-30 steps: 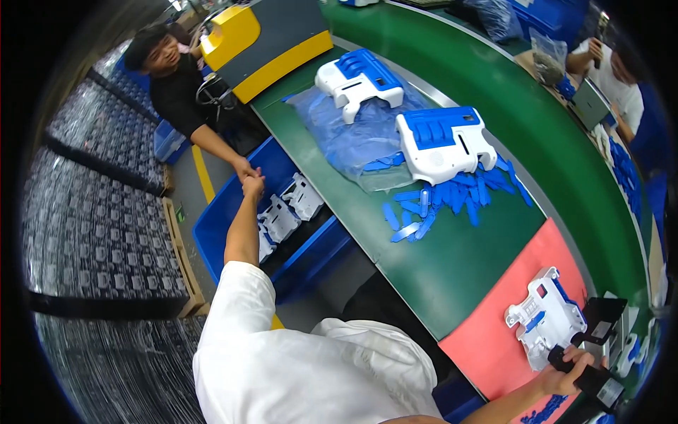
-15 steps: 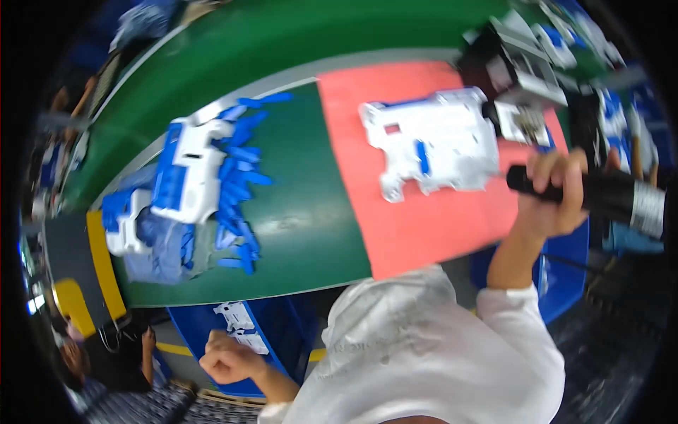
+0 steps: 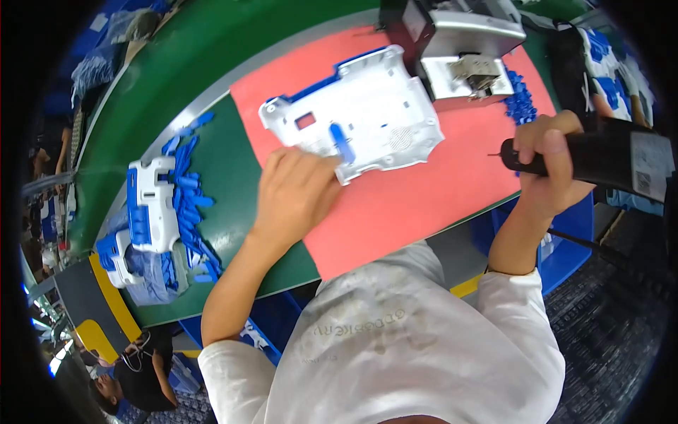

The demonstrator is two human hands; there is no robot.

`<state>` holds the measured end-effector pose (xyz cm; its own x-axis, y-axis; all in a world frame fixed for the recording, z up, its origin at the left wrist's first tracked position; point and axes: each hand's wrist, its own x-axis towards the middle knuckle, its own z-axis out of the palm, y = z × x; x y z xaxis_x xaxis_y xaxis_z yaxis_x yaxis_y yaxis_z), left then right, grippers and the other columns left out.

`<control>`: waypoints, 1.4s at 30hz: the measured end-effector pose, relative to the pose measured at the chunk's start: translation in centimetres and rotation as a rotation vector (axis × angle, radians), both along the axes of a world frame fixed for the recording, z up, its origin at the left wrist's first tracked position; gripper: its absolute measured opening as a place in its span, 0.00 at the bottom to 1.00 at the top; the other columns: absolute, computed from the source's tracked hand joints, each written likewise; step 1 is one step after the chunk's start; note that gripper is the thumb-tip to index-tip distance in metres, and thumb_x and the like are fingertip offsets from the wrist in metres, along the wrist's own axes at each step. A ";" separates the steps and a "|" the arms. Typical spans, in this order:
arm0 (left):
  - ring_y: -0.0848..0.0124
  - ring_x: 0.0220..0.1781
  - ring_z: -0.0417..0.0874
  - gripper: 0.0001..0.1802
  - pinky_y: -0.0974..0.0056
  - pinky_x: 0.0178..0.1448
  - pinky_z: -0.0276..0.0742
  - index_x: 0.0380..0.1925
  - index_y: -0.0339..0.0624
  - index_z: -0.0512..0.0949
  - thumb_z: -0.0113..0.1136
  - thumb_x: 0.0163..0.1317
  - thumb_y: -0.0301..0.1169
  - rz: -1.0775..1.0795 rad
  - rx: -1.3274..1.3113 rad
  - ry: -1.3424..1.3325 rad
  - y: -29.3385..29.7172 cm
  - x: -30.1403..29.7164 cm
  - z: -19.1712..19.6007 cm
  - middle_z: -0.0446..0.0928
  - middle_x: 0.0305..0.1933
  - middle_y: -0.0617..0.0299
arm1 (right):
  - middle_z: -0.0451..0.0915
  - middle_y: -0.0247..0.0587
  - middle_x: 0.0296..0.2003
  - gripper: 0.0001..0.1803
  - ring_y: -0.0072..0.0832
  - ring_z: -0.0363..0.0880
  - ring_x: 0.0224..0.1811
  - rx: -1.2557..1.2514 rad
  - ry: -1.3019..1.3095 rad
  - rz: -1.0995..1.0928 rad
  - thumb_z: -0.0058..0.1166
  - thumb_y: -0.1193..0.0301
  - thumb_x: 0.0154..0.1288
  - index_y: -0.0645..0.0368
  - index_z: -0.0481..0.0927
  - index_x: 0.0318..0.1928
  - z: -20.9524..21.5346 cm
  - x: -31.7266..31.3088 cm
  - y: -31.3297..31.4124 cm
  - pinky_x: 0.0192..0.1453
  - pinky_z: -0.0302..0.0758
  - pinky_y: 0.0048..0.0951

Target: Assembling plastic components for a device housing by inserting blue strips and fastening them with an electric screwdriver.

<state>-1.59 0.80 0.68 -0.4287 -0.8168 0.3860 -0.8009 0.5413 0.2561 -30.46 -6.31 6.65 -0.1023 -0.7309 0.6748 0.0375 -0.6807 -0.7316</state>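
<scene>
In my right hand (image 3: 554,159) is a black electric screwdriver (image 3: 600,161), its thin bit pointing left over the red mat (image 3: 402,205). The fingers wrap round its body. A white plastic housing (image 3: 374,106) with a blue far edge lies on the mat. My left hand (image 3: 296,194), fingers curled, is closed over the housing's near left corner and hides it. On the housing lies a slim blue plastic strip (image 3: 342,143), close to my left fingertips. The bit is apart from the housing.
Loose blue strips (image 3: 187,191) lie on the green table at left, beside a white-and-blue housing (image 3: 152,205) and a plastic bag (image 3: 152,279). A silver-and-black device (image 3: 473,35) stands behind the mat, near small blue parts (image 3: 520,99). Another person (image 3: 145,378) is at lower left.
My left hand has come up from beside the blue bin to the housing's corner. The view has shifted, so the table's things appear farther left. The screwdriver stays in my right hand.
</scene>
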 end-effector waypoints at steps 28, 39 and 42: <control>0.51 0.51 0.77 0.26 0.54 0.56 0.72 0.48 0.36 0.77 0.71 0.52 0.39 0.429 -0.198 0.313 -20.1 9.1 2.6 0.77 0.48 0.46 | 0.77 0.29 0.29 0.31 0.15 0.75 0.31 0.313 -0.139 0.152 0.67 0.84 0.50 0.69 0.71 0.56 -1.0 -2.2 -3.1 0.39 0.73 0.19; 0.51 0.63 0.70 0.22 0.50 0.66 0.61 0.53 0.40 0.76 0.58 0.62 0.41 0.179 -0.045 0.085 -23.9 -2.2 -4.2 0.73 0.59 0.47 | 0.76 0.38 0.31 0.32 0.22 0.74 0.33 0.303 0.020 0.067 0.60 0.87 0.47 0.72 0.64 0.55 -5.2 -0.8 -3.1 0.44 0.70 0.25; 0.50 0.63 0.70 0.21 0.50 0.67 0.60 0.52 0.39 0.75 0.57 0.63 0.38 0.199 -0.049 0.142 -23.9 -3.3 -4.0 0.73 0.58 0.47 | 0.76 0.37 0.30 0.32 0.21 0.74 0.31 0.282 -0.010 0.052 0.62 0.84 0.49 0.72 0.63 0.56 -4.5 -1.7 -3.7 0.43 0.70 0.25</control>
